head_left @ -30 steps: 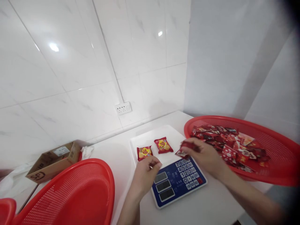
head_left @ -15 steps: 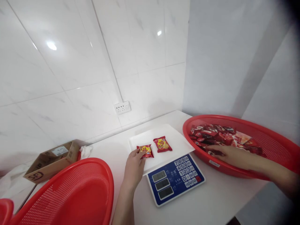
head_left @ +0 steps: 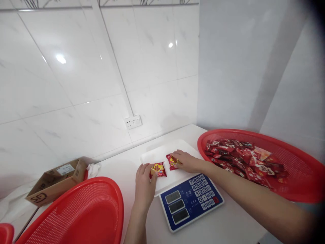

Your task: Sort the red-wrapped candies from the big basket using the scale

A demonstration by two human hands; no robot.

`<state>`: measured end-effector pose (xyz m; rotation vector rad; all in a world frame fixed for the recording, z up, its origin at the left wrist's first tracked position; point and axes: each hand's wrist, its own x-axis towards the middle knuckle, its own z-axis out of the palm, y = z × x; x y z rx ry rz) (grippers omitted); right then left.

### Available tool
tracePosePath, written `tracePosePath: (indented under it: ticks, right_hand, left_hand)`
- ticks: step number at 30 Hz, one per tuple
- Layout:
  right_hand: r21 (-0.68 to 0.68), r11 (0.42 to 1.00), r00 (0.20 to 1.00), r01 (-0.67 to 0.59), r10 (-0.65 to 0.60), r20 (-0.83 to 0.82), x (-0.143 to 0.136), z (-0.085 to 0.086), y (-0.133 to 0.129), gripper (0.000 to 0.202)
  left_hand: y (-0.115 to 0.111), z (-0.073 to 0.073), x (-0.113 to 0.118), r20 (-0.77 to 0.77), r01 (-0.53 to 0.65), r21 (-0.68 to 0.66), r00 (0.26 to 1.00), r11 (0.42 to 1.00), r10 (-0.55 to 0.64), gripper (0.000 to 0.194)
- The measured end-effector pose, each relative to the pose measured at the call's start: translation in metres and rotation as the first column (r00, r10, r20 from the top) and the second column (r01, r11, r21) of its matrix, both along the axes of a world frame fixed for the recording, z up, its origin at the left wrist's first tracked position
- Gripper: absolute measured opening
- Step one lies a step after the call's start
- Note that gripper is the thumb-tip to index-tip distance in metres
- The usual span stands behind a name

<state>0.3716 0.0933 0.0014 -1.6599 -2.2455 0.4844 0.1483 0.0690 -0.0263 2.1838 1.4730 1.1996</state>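
Note:
Two small red-and-yellow snack packets lie side by side on the white weighing pan (head_left: 156,152) of a scale. My left hand (head_left: 145,184) grips the left snack packet (head_left: 158,168) from its left side, thumb in front and fingers behind. Over the right snack packet (head_left: 171,162) my right hand (head_left: 187,161) is closed, its fingers covering the packet's right part. In front of the pan is the scale's blue panel (head_left: 191,200), with number keys and three dark displays.
At the right stands a red basket (head_left: 302,166) full of red packets (head_left: 243,156), beneath my right forearm. Another red basket (head_left: 83,217) sits at the lower left, beside a cardboard box (head_left: 56,183) and crumpled white paper (head_left: 93,170). A tiled wall with a socket (head_left: 133,122) closes off the back.
My right hand has left the red packets in the right basket and moved left onto the right snack packet. My left hand stays at the left packet. The view has tilted up slightly.

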Motion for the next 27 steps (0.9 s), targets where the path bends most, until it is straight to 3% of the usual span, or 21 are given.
tracePosePath:
  ticks: [4,8,10,12,14,16,20,23,27]
  right_hand:
    - [0.009,0.999,0.998,0.041,-0.04,-0.054,-0.001,0.009,-0.001,0.071]
    - [0.002,0.998,0.99,0.07,-0.069,-0.126,-0.002,0.016,-0.009,0.039]
    - [0.006,0.998,0.964,0.065,-0.062,-0.259,-0.007,0.018,-0.017,0.029]
    - [-0.012,0.999,0.829,0.033,-0.034,-0.558,-0.016,0.018,-0.029,0.029]
    - [-0.048,0.999,0.562,-0.022,-0.027,-0.827,-0.026,0.018,-0.042,0.032]
    - [-0.096,0.993,0.357,-0.075,-0.063,-0.932,-0.035,0.019,-0.053,0.034]
    - [-0.206,0.972,0.2,-0.117,-0.181,-0.963,-0.04,0.019,-0.062,0.032]
    - [-0.221,0.972,0.185,-0.076,-0.204,-0.961,-0.039,0.014,-0.062,0.029]
    - [-0.113,0.985,0.361,0.132,-0.154,-0.92,-0.042,0.009,-0.064,0.027]
  left_hand:
    - [-0.006,0.004,0.006,0.055,0.059,-0.034,0.997,0.998,-0.057,0.029]
    - [-0.016,0.009,0.019,0.117,0.132,-0.075,0.985,0.988,-0.123,0.03]
    - [-0.022,0.012,0.027,0.246,0.164,-0.157,0.961,0.974,-0.123,0.041]
    - [-0.028,0.016,0.035,0.498,0.292,-0.263,0.857,0.919,-0.13,0.052]
    - [-0.033,0.022,0.04,0.747,0.466,-0.28,0.655,0.839,-0.114,0.047]
    - [-0.035,0.027,0.042,0.858,0.543,-0.23,0.505,0.807,-0.095,0.033]
    - [-0.033,0.033,0.035,0.904,0.522,-0.209,0.425,0.827,-0.039,0.027]
    - [-0.031,0.033,0.031,0.929,0.518,-0.217,0.369,0.828,0.013,0.026]
    - [-0.028,0.028,0.032,0.956,0.495,-0.216,0.281,0.842,0.08,0.023]
